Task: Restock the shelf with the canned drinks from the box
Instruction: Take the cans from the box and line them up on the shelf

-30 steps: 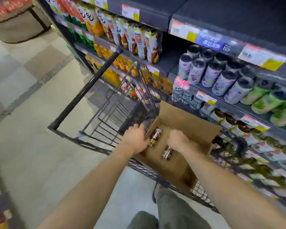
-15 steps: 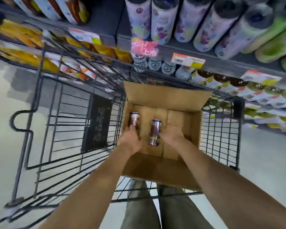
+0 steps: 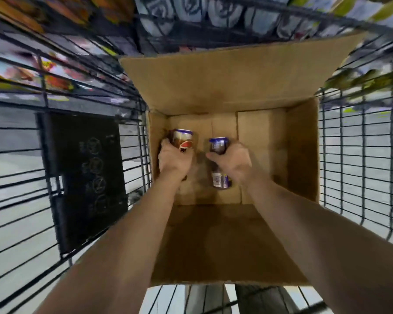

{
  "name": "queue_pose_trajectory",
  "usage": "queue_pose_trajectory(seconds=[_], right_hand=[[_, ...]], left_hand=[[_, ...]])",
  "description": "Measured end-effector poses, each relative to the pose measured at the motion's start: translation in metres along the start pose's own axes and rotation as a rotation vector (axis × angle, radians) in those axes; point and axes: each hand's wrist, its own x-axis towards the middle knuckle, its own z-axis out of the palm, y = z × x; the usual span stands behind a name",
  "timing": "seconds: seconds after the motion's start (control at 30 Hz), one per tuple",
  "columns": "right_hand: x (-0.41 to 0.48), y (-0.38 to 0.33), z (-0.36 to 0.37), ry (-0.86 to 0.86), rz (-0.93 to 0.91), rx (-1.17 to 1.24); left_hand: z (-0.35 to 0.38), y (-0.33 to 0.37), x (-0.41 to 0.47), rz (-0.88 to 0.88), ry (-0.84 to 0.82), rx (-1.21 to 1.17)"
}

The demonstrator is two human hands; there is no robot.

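An open cardboard box (image 3: 302, 155) sits in a black wire shopping cart (image 3: 354, 155). Both my hands are deep inside the box. My left hand (image 3: 174, 160) grips a brown can with a purple rim (image 3: 182, 139) near the box's left wall. My right hand (image 3: 233, 160) grips a second brown and purple can (image 3: 218, 145) in the middle of the box floor; its lower end with a barcode shows below my wrist. The shelf (image 3: 191, 17) with rows of pale drink containers lies beyond the cart, blurred.
A black plastic panel (image 3: 86, 175) hangs on the cart's wire wall to the left. The box's far flap (image 3: 225, 75) stands open toward the shelf and the near flap (image 3: 213, 245) folds toward me. Grey floor shows through the wires.
The camera has dropped closer over the box. Both hands have closed round the two cans that lay on the box floor.
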Motion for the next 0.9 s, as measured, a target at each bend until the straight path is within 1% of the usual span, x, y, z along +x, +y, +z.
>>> queue_pose_trajectory(seconds=[0.07, 0.13, 0.2, 0.33, 0.47, 0.57, 0.73, 0.9], right_hand=[[0.003, 0.001, 0.006, 0.027, -0.016, 0.03], [0.005, 0.003, 0.01, 0.059, -0.036, 0.071], [0.003, 0.005, 0.009, 0.062, -0.037, 0.134], [-0.013, 0.004, -0.014, 0.039, -0.119, 0.199], [-0.051, -0.009, -0.057, 0.03, -0.138, 0.294], [-0.095, -0.03, -0.096, 0.045, -0.165, 0.355], [-0.175, -0.056, -0.164, 0.077, -0.297, 0.387], [-0.256, -0.069, -0.227, 0.19, -0.403, 0.38]], left_hand=[[0.001, -0.002, 0.002, 0.063, 0.047, 0.056], [0.005, -0.004, -0.002, 0.138, 0.06, 0.102], [0.007, -0.006, -0.009, 0.175, 0.031, 0.083], [-0.006, -0.004, -0.035, 0.255, 0.008, 0.005], [-0.039, 0.014, -0.077, 0.324, -0.024, -0.086], [-0.071, 0.038, -0.117, 0.43, -0.047, -0.136], [-0.13, 0.083, -0.184, 0.611, -0.048, -0.185], [-0.177, 0.128, -0.252, 0.785, -0.033, -0.235]])
